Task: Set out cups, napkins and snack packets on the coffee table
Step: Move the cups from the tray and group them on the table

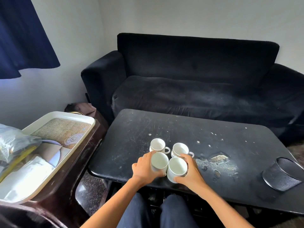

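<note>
Four white cups are clustered on the black tabletop [230, 145]. The near-left cup [159, 161] is gripped by the left hand [146, 168], fingers curled round it; the near-right cup [176, 169] is likewise gripped by the right hand [190, 170]. Two far cups [167, 148] stand just beyond the fingers.

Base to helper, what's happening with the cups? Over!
Left hand grips near-left cup; right hand grips near-right cup. Two far cups standing on coffee table. Mesh basket lying far right, not blocking.
</note>
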`<state>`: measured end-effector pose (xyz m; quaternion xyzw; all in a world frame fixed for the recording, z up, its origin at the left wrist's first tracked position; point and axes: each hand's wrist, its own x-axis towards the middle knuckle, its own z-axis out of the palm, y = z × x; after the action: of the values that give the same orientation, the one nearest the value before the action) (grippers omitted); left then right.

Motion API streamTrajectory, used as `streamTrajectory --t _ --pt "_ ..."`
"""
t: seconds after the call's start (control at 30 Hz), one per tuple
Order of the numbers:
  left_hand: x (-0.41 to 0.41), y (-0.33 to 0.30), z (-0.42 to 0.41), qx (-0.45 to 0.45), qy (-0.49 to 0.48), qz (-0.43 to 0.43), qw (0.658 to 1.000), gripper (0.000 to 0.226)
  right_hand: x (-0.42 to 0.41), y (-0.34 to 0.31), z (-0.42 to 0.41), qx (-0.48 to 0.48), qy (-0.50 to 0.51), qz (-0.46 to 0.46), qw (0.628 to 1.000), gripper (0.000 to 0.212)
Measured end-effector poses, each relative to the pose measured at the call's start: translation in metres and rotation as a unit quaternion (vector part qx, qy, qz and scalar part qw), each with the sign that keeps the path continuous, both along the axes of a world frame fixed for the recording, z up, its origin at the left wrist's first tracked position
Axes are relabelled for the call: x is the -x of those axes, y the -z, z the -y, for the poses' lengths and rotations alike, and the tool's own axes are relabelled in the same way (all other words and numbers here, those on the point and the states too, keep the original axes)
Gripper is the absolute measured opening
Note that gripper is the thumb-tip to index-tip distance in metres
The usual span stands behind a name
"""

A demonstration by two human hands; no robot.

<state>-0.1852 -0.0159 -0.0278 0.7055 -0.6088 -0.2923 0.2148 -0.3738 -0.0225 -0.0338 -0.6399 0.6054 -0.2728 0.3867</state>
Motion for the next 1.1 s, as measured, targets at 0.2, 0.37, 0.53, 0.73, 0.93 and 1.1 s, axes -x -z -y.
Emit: streamTrajectory --t 0.2,0.37,0.53,0.73,0.93,1.1 --pt "-0.016 0.01 0.002 0.022 -0.042 -0.043 0.998 0.056 0.005 -0.015 0.004 -0.013 -0.015 -0.073 0.997 0.086" --pt "-0.037 0.005 0.016 0.028 -0.094 -0.145 0.985 0.041 -0.003 -0.032 0.026 0.094 0.066 -0.074 0.991 0.022" --pt "-0.049 0.01 0.038 -0.016 -0.078 -0.169 0.982 0.037 -0.024 -0.038 0.055 0.13 -0.006 -0.129 0.983 0.017" --pt "-0.054 0.019 0.063 -0.057 -0.029 -0.177 0.982 0.049 -0.042 -0.031 0.097 0.088 -0.099 -0.246 0.96 0.044" --pt "-0.056 0.028 0.085 -0.049 0.053 -0.179 0.981 0.054 -0.05 -0.022 0.118 0.031 -0.166 -0.241 0.956 0.051" --pt "-0.056 0.041 0.096 -0.036 0.06 -0.178 0.982 0.051 -0.051 -0.018 0.127 0.025 -0.17 -0.207 0.963 0.043"
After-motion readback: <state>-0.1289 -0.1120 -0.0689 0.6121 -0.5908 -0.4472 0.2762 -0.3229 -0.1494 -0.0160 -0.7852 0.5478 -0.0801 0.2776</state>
